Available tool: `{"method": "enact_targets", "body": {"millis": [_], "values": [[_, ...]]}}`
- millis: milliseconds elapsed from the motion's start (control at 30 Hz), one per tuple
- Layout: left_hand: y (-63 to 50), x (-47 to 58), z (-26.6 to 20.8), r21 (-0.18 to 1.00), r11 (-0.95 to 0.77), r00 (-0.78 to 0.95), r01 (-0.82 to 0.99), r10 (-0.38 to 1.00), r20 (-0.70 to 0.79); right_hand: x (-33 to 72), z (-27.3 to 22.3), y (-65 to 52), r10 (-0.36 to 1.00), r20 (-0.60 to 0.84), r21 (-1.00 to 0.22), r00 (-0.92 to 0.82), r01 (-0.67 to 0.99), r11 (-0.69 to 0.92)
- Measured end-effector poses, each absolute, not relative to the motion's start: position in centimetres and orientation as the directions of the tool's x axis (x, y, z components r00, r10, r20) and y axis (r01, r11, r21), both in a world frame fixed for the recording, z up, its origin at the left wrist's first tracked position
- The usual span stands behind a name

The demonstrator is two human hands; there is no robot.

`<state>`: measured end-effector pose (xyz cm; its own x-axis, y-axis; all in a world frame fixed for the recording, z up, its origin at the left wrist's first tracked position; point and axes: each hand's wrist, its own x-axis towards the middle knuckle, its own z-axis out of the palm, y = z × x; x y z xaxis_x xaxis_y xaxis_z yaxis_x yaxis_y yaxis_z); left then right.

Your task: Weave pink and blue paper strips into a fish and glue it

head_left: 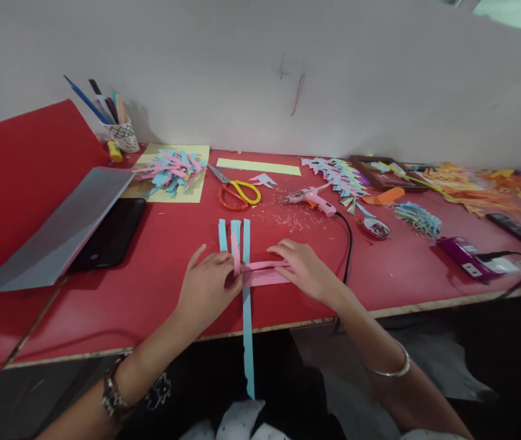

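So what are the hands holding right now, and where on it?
Both hands press on crossed paper strips: the left hand on the blue strips at the crossing, the right hand on the pink strips near their right end.

Scissors: orange-and-yellow handled pair [237, 192], lying flat
Glue gun: pink plastic [309, 198], corded
Cup: white patterned pen holder [123, 134]
Phone: black slab [110, 238]

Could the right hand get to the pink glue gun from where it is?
Probably yes: the right hand rests on the pink strips, and only bare red table with paper crumbs lies between it and the glue gun.
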<state>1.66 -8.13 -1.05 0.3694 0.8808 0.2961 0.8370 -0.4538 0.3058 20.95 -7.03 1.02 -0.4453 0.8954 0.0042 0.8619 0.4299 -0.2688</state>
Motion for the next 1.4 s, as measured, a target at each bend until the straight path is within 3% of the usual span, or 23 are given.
{"method": "enact_targets", "body": {"millis": [433,667,967,1133,1267,1333,1400], "values": [[-8.0,1.5,-1.2,0.336,-0.421,0.345,0.843,0.901,0.264,20.9,3.4,-5.5,0.814,-0.156,-0.285,-0.560,0.814,0.506],[-8.0,1.4,-1.1,0.305,-0.446,0.366,0.841,0.886,0.286,19.8,4.8,-5.2,0.789,-0.183,-0.102,-0.586,0.810,0.577],[-7.8,2.3,-0.5,0.294,-0.388,0.281,0.873,0.895,0.347,15.9,5.6,-6.0,0.725,-0.139,0.031,-0.675,0.729,0.684],[-7.7,2.2,-0.5,0.275,-0.376,0.279,0.885,0.901,0.333,17.4,5.3,-6.7,0.747,0.002,-0.050,-0.665,0.746,0.664],[-7.7,2.0,-0.6,0.275,-0.392,0.285,0.878,0.890,0.356,19.5,4.3,-9.3,0.615,0.047,-0.219,-0.787,0.593,0.775],[-7.6,1.9,-0.8,0.231,-0.401,0.297,0.887,0.876,0.380,19.9,3.0,-11.0,0.605,0.066,-0.177,-0.793,0.588,0.789],[-7.5,1.9,-1.0,0.176,-0.392,0.297,0.903,0.866,0.403,19.7,1.4,-12.5,0.620,0.127,-0.057,-0.774,0.618,0.784]]}}
